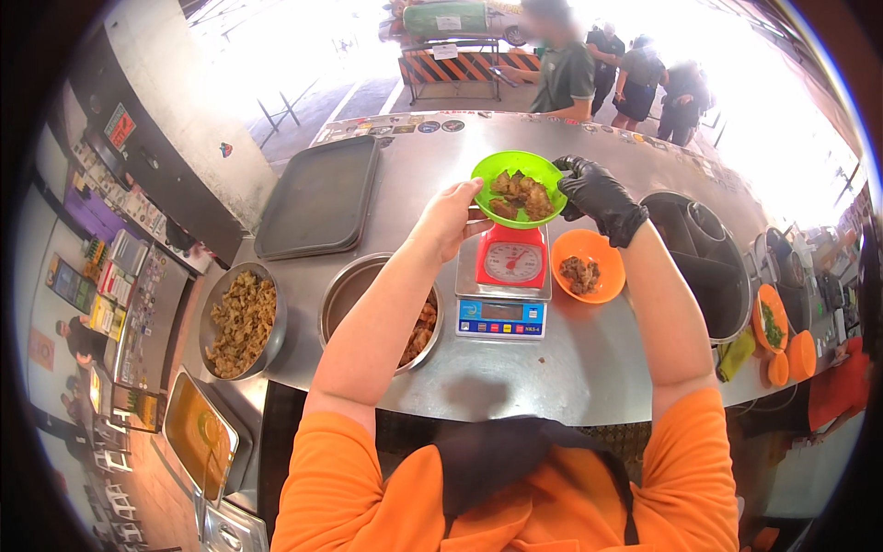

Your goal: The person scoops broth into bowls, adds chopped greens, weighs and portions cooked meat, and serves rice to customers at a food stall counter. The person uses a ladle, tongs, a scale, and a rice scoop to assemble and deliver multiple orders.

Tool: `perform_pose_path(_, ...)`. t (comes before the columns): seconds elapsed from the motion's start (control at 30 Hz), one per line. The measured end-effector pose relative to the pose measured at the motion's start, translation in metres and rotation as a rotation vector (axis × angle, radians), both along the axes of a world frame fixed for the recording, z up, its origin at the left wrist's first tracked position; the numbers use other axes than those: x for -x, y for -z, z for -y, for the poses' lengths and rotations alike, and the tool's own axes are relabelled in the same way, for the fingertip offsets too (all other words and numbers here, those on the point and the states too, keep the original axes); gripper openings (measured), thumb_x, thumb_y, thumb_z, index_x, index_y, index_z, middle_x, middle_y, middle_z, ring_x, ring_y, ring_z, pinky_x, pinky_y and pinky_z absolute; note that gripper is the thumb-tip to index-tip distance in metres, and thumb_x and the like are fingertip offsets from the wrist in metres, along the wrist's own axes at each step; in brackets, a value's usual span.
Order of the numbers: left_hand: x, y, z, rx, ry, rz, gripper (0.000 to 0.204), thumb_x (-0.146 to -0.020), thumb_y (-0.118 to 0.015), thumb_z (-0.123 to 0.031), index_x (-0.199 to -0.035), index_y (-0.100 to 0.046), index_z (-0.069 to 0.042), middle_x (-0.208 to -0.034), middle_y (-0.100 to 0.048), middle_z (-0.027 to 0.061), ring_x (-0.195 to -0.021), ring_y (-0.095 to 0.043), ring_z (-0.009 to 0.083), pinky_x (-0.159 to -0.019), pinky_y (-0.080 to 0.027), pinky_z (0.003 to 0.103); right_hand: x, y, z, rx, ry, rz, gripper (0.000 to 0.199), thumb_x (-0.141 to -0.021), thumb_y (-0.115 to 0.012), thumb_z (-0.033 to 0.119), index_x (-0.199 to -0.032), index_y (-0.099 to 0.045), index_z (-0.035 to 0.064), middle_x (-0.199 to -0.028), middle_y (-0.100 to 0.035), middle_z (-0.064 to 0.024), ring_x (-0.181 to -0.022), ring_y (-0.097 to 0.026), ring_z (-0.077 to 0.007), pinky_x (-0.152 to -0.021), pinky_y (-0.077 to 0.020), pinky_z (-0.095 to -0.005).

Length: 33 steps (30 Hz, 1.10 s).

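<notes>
Between my two hands is a shallow green bowl (520,159) with several browned meat pieces (522,195) in it. My bare left hand (449,221) grips its left rim, thumb on top and fingers below. On the opposite rim, my right hand (602,198), in a black glove, pinches the edge. Right at the bowl's near side is a red dial scale (511,265); whether the bowl touches it I cannot tell. The dial scale stands on a digital scale (501,317) with a blue front panel. Beside them sits an orange bowl (589,242) with some dark meat inside.
Two metal bowls of food, one far left (275,348) and one partly behind my left forearm (348,283), stand on the steel counter (589,368). A dark tray (317,198) lies behind them. To the right is a large divided pot (727,313). A person (556,74) stands across the counter.
</notes>
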<state>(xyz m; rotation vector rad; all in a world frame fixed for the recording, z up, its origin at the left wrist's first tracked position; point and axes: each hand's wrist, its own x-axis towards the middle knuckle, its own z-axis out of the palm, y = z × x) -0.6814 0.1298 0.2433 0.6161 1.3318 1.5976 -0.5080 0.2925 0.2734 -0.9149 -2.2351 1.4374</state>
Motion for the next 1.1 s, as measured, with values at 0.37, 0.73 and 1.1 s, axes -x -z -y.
perform_pose_path(0.37,0.014,0.008,0.011,0.040,0.000,0.064,0.053,-0.098,-0.045,-0.049,-0.126,-0.051,-0.004,-0.113,-0.058,0.0108,-0.092,-0.057,0.0186,-0.080,-0.053,0.035,-0.003,0.001,-0.006,-0.595,0.099,0.128,0.051,-0.094,-0.057,0.033,-0.131,-0.050,-0.0024,-0.113,-0.063,-0.0195,-0.091,-0.064,-0.0270,-0.082,-0.0520,-0.0381)
perform_pose_path(0.73,-0.014,0.064,0.212,-0.569,-0.624,-0.394,0.039,-0.095,-0.055,-0.008,-0.132,-0.047,-0.001,-0.119,-0.055,0.0097,-0.099,-0.055,0.0159,-0.083,-0.048,0.030,0.198,-0.040,0.220,-1.015,-0.735,-0.475,0.055,-0.083,-0.066,0.022,-0.132,-0.051,0.0037,-0.110,-0.060,-0.0208,-0.101,-0.058,-0.0373,-0.092,-0.0468,-0.0426)
perform_pose_path(1.1,-0.070,0.162,0.464,0.323,-1.334,-0.602,0.034,-0.083,-0.064,-0.001,-0.117,-0.061,-0.002,-0.105,-0.063,0.0105,-0.088,-0.064,0.0163,-0.080,-0.052,0.028,0.448,0.132,0.480,-0.633,-1.520,-0.182,0.073,-0.072,-0.071,0.024,-0.139,-0.045,0.0122,-0.121,-0.057,-0.0254,-0.113,-0.056,-0.0392,-0.099,-0.0424,-0.0450)
